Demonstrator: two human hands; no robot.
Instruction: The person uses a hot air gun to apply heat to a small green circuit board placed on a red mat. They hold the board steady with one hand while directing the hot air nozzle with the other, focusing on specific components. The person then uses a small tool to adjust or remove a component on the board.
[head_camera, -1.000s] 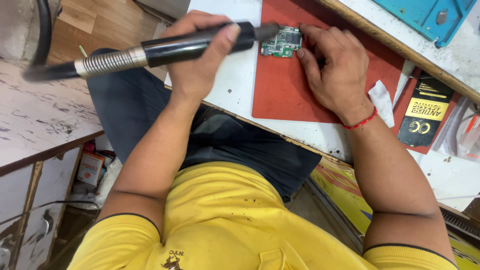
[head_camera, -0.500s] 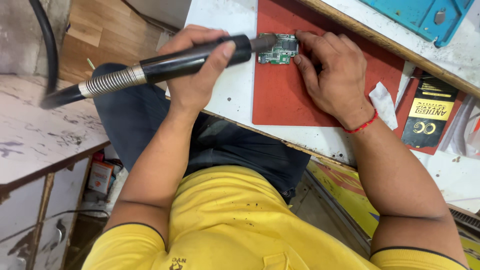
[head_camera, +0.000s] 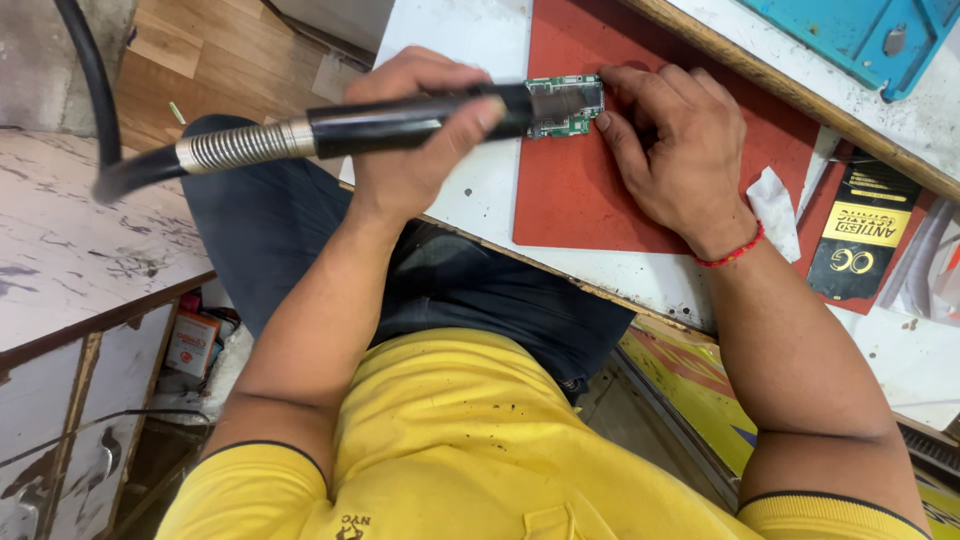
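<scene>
My left hand (head_camera: 415, 135) is wrapped tight round the hot-air wand (head_camera: 400, 120), nozzle over the circuit board (head_camera: 568, 105) that my right hand's (head_camera: 680, 150) bent fingertips (head_camera: 612, 80) pin to the red mat (head_camera: 590, 190)

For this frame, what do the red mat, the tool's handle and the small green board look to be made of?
The flat red work mat looks like matte rubber or silicone: dull and even in colour. The black hot-air tool handle in the left hand seems to be smooth plastic, with a ribbed silver metal spring collar. The small green circuit board looks like laminate carrying metal parts; the right hand steadies it.
</scene>
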